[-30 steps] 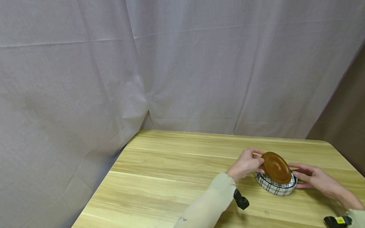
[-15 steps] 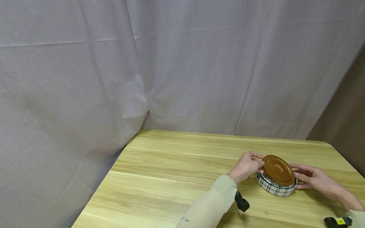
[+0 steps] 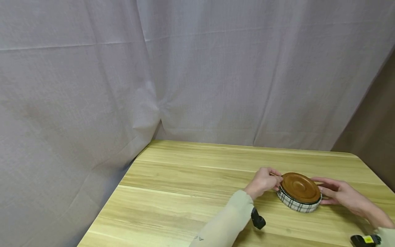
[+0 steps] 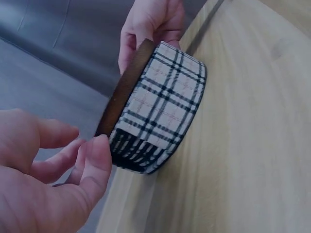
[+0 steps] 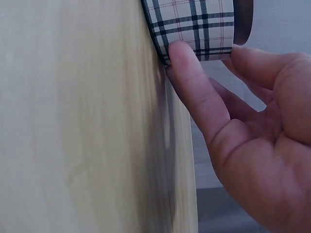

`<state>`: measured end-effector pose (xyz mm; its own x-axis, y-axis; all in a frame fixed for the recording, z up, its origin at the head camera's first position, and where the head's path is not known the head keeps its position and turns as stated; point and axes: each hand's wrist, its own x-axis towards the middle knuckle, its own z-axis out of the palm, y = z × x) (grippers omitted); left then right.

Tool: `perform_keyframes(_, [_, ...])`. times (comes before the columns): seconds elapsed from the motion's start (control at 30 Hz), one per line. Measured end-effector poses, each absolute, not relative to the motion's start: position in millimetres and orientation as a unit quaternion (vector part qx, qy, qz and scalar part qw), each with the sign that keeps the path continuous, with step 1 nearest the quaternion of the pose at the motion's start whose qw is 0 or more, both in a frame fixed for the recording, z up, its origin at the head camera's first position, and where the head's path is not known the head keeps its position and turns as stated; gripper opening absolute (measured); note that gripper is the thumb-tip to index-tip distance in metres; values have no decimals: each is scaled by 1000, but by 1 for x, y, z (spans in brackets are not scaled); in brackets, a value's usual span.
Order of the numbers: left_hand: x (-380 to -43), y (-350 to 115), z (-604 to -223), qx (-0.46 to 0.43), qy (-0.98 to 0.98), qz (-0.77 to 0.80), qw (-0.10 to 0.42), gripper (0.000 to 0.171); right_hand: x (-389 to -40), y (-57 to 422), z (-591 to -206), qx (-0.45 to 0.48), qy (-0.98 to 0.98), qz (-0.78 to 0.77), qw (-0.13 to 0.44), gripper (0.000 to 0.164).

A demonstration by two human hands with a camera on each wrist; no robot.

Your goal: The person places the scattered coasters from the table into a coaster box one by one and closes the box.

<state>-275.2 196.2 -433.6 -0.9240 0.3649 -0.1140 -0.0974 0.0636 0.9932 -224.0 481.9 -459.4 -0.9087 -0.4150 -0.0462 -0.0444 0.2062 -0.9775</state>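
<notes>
A low round plaid box (image 3: 297,206), white with dark lines, stands on the table at the right of the head view. Over its top lies a round brown lid (image 3: 300,188) with raised rings, roughly level. My left hand (image 3: 264,181) is at the lid's left edge; in the left wrist view the thumb touches that edge (image 4: 114,111), with curled fingers close to it. From the right, my right hand (image 3: 344,195) holds the box. One finger lies along the plaid side (image 5: 194,29) in the right wrist view, and the thumb is up near the lid.
The wooden table (image 3: 191,192) reaches to a grey curtain (image 3: 210,85) at the back and left. A brown curtain (image 3: 370,130) hangs at the right. Black straps with small devices (image 3: 258,219) sit at both wrists.
The brown lid has come down from a steep tilt to lie over the box top. My left hand has moved down and slightly left; my right hand has stayed at the box.
</notes>
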Motion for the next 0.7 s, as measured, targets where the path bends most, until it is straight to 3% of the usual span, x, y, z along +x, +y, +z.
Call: perform_keyframes(0.7, [-292, 149, -412, 180, 787, 564, 170, 8, -225, 483, -455, -160, 766, -603, 153, 46])
